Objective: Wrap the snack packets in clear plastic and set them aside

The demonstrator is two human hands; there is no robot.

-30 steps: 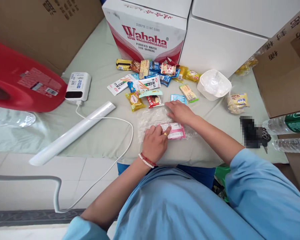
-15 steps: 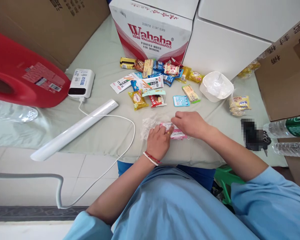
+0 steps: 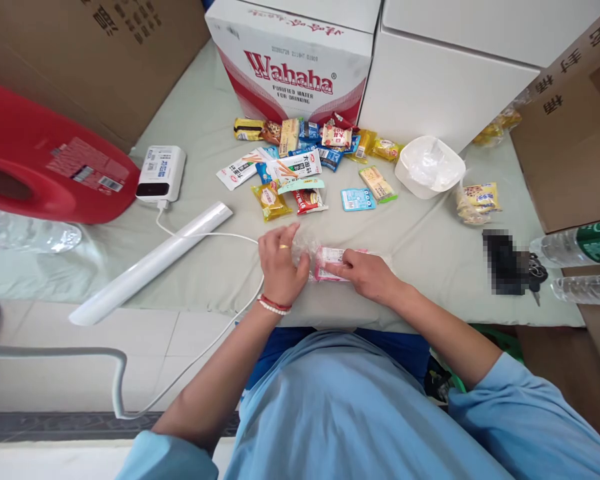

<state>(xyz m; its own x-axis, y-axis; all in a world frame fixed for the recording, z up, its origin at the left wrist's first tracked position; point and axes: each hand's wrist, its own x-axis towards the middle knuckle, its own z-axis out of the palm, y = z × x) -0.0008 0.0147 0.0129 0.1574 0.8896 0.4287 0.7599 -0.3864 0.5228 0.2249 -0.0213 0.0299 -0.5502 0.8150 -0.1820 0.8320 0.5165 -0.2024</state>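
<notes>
A pink-and-white packet (image 3: 329, 255) lies in a clear plastic bag (image 3: 306, 244) near the table's front edge. My right hand (image 3: 373, 275) is closed over the right part of the packet, with thumb and forefinger on its top. At the bag's crumpled left end is my left hand (image 3: 283, 268), its fingers raised and the thumb held apart, touching the loose plastic. Beyond both hands are small snack packs, among them a yellow-wrapped one (image 3: 271, 201), a blue flat packet (image 3: 358, 199) and a white stick-snack packet (image 3: 300, 166).
A white bowl (image 3: 413, 168) with plastic film stands at the back right, beside a bagged yellow snack (image 3: 481, 197). To the left lie a white tube (image 3: 155, 263), a white cabled device (image 3: 161, 172) and a red jug (image 3: 55, 157). The Wahaha box (image 3: 290, 73) stands behind.
My left hand has moved left off the packet and opened its fingers. The right hand has come down onto the packet, which shows farther left. The view has shifted slightly.
</notes>
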